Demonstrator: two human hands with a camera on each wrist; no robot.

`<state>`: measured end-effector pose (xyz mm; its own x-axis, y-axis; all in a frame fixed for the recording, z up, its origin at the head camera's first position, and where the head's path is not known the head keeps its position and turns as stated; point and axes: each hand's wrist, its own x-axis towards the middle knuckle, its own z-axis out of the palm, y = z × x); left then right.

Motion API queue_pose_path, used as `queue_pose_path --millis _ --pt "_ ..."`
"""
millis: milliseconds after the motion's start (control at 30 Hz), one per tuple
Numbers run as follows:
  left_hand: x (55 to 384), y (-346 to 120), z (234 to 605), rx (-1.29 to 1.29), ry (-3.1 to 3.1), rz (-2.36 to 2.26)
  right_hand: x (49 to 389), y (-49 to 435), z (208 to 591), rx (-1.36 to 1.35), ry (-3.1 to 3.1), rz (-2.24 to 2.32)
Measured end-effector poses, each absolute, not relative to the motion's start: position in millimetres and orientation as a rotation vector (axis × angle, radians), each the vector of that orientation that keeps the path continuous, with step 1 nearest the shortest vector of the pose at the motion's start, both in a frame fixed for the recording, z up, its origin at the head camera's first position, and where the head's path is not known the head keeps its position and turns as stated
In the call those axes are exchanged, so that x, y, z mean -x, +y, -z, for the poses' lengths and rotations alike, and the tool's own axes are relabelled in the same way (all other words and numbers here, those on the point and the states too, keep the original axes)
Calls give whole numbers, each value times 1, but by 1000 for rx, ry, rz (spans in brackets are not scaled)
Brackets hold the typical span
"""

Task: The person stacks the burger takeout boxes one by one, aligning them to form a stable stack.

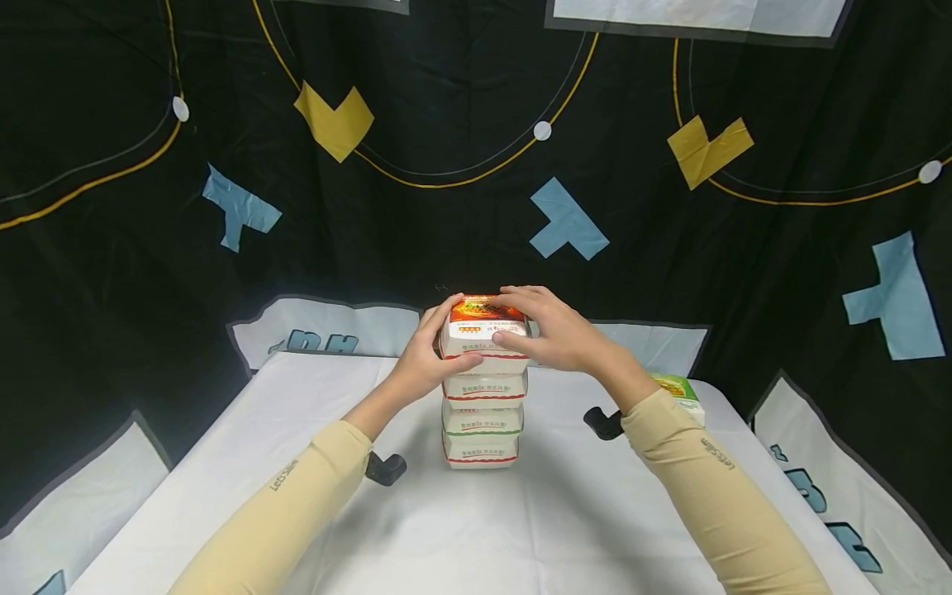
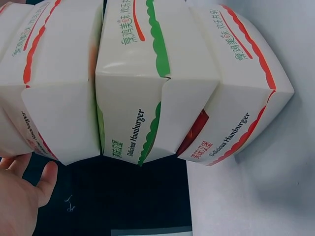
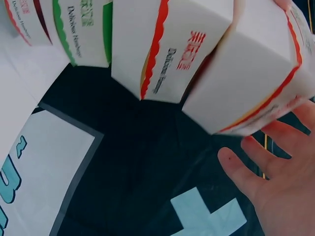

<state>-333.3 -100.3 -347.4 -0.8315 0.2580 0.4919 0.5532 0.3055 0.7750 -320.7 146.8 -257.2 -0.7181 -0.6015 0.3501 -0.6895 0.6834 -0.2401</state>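
Paper burger boxes form a stack on the white table. At its top is a box (image 1: 470,345) with a red burger picture on the lid; below are a red-trimmed box (image 1: 485,387), a green-trimmed box (image 1: 482,420) and another red-trimmed box (image 1: 480,453) at the bottom. My left hand (image 1: 421,370) holds the top box's left side, thumb across the front. From the right, my right hand (image 1: 559,332) grips the same box, thumb at the front and fingers over the lid. In the right wrist view, this box (image 3: 246,69) sits slightly tilted against the one below.
The white table (image 1: 416,537) carries the stack. A green-lidded box (image 1: 678,387) lies at its right side, partly behind my right forearm. A black curtain (image 1: 446,240) with blue and yellow tape hangs behind the table.
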Motion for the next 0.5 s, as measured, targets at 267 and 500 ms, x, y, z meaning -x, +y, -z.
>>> queue_pose_path --millis 267,500 --pt "333 -98 346 728 -2304 1573 324 170 263 -941 -2638 -605" --pt "333 -99 346 718 -2298 1566 326 188 268 -899 -2638 -706"
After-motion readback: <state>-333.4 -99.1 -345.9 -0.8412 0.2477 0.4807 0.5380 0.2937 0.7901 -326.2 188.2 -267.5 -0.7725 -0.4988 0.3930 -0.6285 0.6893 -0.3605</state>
